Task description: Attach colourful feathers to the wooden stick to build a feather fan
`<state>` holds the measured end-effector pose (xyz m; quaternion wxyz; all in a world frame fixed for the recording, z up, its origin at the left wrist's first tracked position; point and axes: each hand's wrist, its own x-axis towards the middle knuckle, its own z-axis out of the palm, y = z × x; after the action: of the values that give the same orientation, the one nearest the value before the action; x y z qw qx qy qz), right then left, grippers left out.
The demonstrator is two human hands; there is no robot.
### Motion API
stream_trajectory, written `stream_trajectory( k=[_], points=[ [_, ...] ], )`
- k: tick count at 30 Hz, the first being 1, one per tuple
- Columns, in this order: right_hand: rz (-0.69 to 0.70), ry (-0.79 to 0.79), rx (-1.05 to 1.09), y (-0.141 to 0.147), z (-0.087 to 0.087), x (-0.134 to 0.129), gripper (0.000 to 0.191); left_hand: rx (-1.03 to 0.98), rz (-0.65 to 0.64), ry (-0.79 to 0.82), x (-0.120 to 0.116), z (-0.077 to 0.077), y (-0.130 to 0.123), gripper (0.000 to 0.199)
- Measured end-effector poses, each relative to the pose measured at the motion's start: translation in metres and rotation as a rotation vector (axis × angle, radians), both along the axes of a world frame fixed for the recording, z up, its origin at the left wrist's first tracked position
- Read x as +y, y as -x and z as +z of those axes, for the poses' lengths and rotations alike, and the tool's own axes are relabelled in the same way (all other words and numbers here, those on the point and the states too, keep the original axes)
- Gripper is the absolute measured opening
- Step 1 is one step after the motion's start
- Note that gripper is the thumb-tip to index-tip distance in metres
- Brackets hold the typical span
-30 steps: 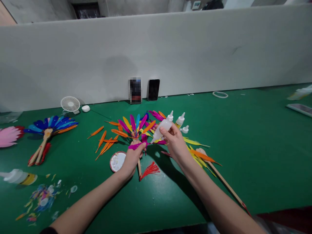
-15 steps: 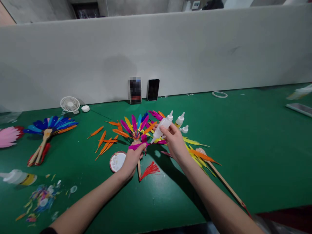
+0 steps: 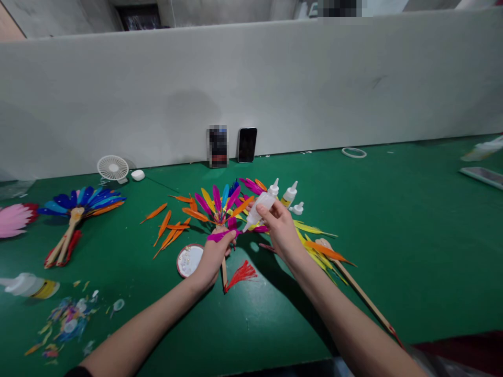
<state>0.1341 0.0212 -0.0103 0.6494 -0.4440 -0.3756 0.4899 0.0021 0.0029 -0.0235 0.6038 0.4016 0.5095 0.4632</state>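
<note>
Between the fingers of my left hand (image 3: 215, 255) is a magenta feather (image 3: 217, 237), lying over the handle of a feather fan. My right hand (image 3: 283, 228) grips a white squeeze bottle (image 3: 259, 210), tilted down with its nozzle at the feather's quill end. The fan (image 3: 217, 201) has magenta, yellow, blue and orange feathers. Its wooden handle (image 3: 224, 273) runs below my left hand to a red tassel (image 3: 243, 272). A round dish of beads (image 3: 189, 260) sits left of the handle, partly behind my left hand. Orange feathers (image 3: 172, 235) lie loose to the left.
Two glue bottles (image 3: 290, 194) stand behind my right hand. Yellow feathers (image 3: 320, 256) and a wooden stick (image 3: 365, 297) lie right. A blue feather fan (image 3: 80, 204), glue bottle (image 3: 31, 286) and scraps (image 3: 66, 319) are left. Two phones (image 3: 247, 145) lean on the partition; a small fan (image 3: 113, 168) lies nearby.
</note>
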Motion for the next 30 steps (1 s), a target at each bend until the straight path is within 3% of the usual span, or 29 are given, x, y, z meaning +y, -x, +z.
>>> stream_trajectory(
  k=[30],
  points=[
    [-0.088,-0.049,0.055,-0.0025,-0.0046,0.0038,0.028,-0.023,-0.004,0.024,0.0006,0.0018,0.0005,0.026]
  ],
)
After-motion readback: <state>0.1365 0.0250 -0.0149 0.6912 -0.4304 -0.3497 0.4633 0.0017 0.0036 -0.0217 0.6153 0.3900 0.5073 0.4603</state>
